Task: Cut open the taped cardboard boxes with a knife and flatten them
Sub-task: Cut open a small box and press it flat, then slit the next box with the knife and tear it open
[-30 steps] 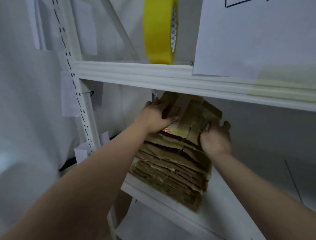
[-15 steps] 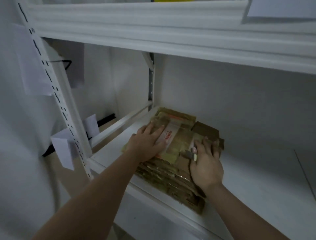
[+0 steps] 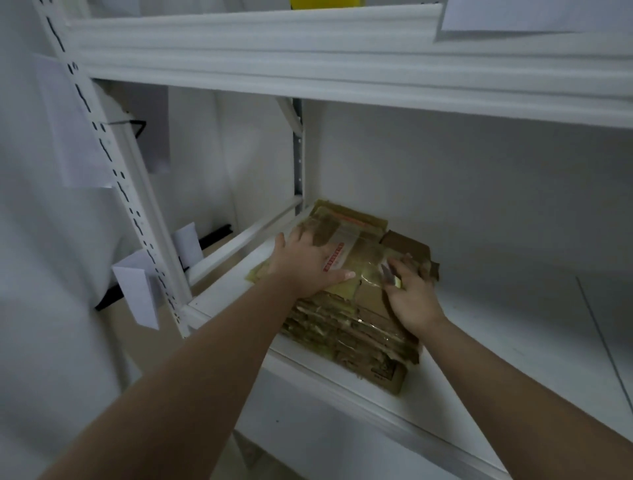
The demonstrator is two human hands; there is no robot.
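Observation:
A stack of flattened brown cardboard boxes [image 3: 356,329], with tape and a red-printed label on the top sheet, lies on a white shelf [image 3: 496,342]. My left hand [image 3: 305,267] rests flat on the left part of the top sheet, fingers spread and straight. My right hand [image 3: 411,294] lies on the right part of the stack with its fingers extended over the top sheet; something small and shiny shows by its thumb, too blurred to identify. No knife is visible.
The white shelf board above [image 3: 308,61] overhangs the stack. A perforated white upright [image 3: 137,219] stands at the left with paper tags [image 3: 137,291] hanging by it. A yellow tape roll [image 3: 325,4] peeks in at the top. The shelf extends to the right.
The view dropped from the upper shelf to the lower one. The cardboard went from being held tilted to lying flat on the stack, and both hands now rest on top of it.

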